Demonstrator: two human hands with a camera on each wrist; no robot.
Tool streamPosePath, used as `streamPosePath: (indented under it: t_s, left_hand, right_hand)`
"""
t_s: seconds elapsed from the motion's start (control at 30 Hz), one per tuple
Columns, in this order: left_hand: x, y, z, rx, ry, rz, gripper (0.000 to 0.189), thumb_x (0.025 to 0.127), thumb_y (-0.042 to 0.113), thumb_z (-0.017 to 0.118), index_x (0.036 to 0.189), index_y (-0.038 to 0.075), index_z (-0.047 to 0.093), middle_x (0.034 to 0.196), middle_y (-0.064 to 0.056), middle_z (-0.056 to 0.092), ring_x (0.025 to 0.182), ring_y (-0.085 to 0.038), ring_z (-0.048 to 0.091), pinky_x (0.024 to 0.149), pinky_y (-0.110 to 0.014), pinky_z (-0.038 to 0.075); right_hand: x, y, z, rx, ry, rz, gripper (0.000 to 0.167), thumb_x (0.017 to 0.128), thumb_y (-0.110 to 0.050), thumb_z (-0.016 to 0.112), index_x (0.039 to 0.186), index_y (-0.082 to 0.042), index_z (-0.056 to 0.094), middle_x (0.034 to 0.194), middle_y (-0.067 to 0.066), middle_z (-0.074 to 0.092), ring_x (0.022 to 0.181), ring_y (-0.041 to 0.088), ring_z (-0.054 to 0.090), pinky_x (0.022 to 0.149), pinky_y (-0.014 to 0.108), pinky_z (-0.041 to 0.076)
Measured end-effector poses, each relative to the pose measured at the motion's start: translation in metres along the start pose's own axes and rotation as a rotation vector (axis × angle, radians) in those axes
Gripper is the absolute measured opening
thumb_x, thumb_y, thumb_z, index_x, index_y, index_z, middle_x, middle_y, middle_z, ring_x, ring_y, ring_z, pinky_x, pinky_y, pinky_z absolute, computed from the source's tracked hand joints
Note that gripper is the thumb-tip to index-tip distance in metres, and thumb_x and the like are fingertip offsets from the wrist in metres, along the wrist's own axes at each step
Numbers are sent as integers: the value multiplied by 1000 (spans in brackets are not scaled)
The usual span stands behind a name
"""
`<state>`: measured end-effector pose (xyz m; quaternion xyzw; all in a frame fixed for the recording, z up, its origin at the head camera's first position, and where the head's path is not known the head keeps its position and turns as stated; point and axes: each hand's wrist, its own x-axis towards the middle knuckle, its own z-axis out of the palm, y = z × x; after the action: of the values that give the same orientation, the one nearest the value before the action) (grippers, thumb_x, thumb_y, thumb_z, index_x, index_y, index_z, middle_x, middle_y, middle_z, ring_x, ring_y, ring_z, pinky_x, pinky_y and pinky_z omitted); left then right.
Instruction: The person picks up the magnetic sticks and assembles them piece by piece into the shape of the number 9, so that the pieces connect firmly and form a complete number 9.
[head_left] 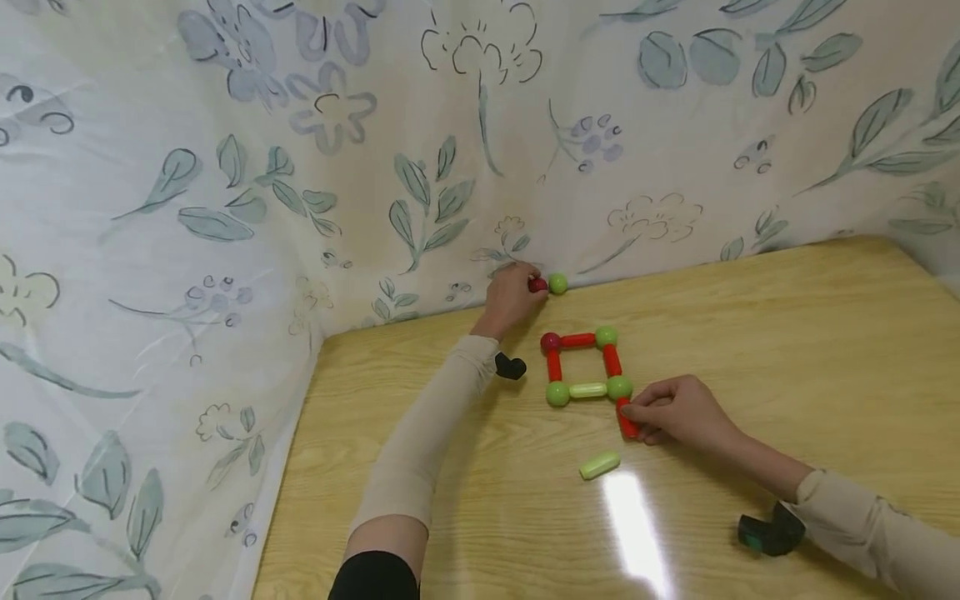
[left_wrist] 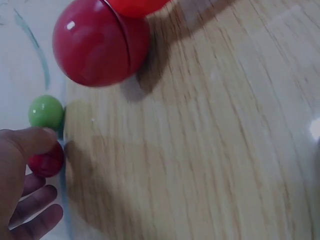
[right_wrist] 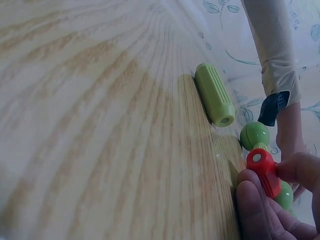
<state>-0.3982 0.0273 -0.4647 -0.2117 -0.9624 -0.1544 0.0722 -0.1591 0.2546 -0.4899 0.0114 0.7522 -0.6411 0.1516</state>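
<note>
At the table's back edge, my left hand (head_left: 512,298) has thumb and fingers around a dark red ball (head_left: 537,285); the thumb covers part of it in the left wrist view. A green ball (head_left: 557,284) sits right beside it. My right hand (head_left: 686,414) pinches a red magnetic rod (right_wrist: 263,172), whose far end meets the green corner ball (head_left: 619,387) of a square. That square has red rods (head_left: 577,340) on three sides, a light green rod (head_left: 588,390) on the near side, two more green balls (head_left: 606,336) and a dark red corner ball (head_left: 551,342).
A loose light green rod (head_left: 600,465) lies on the wooden table (head_left: 787,350), nearer than the square. Flowered cloth (head_left: 360,192) hangs behind the table and along its left. Each wrist carries a black device (head_left: 772,529).
</note>
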Motion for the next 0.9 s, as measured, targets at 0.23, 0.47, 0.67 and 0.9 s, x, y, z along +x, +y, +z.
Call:
streamPosePath:
  t_s: [0.23,0.47,0.67,0.9]
  left_hand:
    - [1,-3,-11,-28,-27,12,29,93,25,74,118,10,69,115,-2,65,104,-15,57,86,-24,50]
    - [-15,0,-32,-161,-24,30,33,91,20,76,121,8,69,114,-5,66,102,-19,61,83,-23,50]
    - [-54,5,-47,-325,56,77,34,90,19,77,121,8,70,113,-5,64,100,-18,65,79,-19,51]
    - [-113,17,-55,-483,110,152,33,88,16,79,120,8,71,107,-4,64,94,-15,65,69,-14,52]
  right_hand:
    - [3,-3,1,8,-3,12,30,89,-17,78,99,9,70,83,15,74,70,22,71,64,36,60]
    - [5,-3,0,23,-12,28,30,89,-16,78,102,10,69,82,15,73,70,23,71,64,37,60]
    - [9,-4,-1,-1,-3,25,32,89,-18,78,102,10,70,83,14,73,70,22,72,64,37,60]
    - [19,-10,0,-2,9,41,29,89,-18,78,100,8,71,81,13,73,70,21,72,65,35,60]
